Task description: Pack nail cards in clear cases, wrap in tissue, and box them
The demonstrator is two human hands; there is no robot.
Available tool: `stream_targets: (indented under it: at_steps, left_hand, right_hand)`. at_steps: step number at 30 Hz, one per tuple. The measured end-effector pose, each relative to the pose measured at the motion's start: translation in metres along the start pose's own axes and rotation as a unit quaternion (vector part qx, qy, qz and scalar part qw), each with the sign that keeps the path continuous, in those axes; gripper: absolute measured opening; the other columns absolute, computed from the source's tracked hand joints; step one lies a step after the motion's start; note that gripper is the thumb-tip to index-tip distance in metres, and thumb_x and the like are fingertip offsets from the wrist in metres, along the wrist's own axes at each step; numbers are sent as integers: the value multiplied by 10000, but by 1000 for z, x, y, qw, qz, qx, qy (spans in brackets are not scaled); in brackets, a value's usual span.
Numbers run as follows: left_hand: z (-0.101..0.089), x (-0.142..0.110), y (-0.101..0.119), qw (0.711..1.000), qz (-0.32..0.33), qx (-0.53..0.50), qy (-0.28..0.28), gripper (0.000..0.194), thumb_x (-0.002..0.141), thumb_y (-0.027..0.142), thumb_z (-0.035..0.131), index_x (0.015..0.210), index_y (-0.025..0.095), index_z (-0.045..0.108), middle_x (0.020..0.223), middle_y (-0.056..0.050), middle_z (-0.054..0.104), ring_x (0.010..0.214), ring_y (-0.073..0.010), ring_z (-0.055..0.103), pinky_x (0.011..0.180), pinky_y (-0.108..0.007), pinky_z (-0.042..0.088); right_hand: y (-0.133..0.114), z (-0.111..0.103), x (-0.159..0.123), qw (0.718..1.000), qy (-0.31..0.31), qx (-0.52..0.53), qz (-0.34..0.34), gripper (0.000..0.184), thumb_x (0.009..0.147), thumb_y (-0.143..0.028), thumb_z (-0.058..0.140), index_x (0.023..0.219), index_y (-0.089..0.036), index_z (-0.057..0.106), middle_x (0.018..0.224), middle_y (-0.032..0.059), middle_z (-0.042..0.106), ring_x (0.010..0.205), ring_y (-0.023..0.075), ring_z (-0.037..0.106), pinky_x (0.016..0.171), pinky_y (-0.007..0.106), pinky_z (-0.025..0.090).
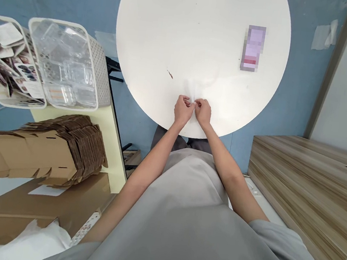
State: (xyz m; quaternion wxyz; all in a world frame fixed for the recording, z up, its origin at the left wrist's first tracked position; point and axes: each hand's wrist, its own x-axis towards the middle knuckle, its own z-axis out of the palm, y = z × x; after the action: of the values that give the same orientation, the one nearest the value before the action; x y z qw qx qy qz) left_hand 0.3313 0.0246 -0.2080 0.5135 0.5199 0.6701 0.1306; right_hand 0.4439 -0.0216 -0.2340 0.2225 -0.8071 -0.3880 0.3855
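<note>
Close together near the front edge of the round white table [156,24], both hands are pinched at a small, thin, translucent whitish piece [193,101]. It looks like clear plastic, but its exact kind is too faint to tell. My left hand [183,109] has its thumb and fingers closed on the piece's left side. From the right, the fingertips of my right hand [203,112] are closed on it too. A pale streak beyond the fingertips may be more of the piece or a reflection.
A blurred purple item [252,48] lies on the table's right side. On the left stand a white basket [106,69] of clear plastic boxes, another basket [5,19] of packets and cards, and stacked folded cardboard boxes [38,149]. A wood-grain cabinet [307,187] stands right.
</note>
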Motion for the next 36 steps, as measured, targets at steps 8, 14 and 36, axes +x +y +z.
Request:
stream_targets:
  at_steps: [8, 14, 36]
  left_hand:
    - [34, 12, 6, 1000, 12, 1, -25, 294, 990, 327, 826, 1137, 246, 585, 1259, -138, 699, 1164, -271, 715, 1049, -431, 568]
    - [29, 20, -11, 999, 9, 10, -44, 199, 963, 146, 742, 1129, 230, 673, 1269, -141, 686, 1102, -272, 734, 1122, -469, 571]
    - [-16, -14, -10, 1000, -3, 11, 0, 284, 962, 240, 808, 1168, 240, 614, 1105, -61, 732, 907, -199, 715, 937, -364, 585]
  right_hand:
    - [10, -46, -17, 997, 10, 78, -14, 411, 1135, -479, 465, 1272, -213, 748, 1354, 152, 822, 1232, 277, 768, 1120, 452, 614]
    - [25, -44, -13, 999, 37, -6, 31, 392, 1084, -528, 577, 1197, -193, 746, 1344, 197, 789, 1118, 317, 767, 1080, 535, 619]
    - [6, -1, -16, 998, -45, 29, 16, 261, 1071, -343, 575, 1177, -219, 779, 1170, 104, 855, 1025, 281, 793, 1025, 443, 625]
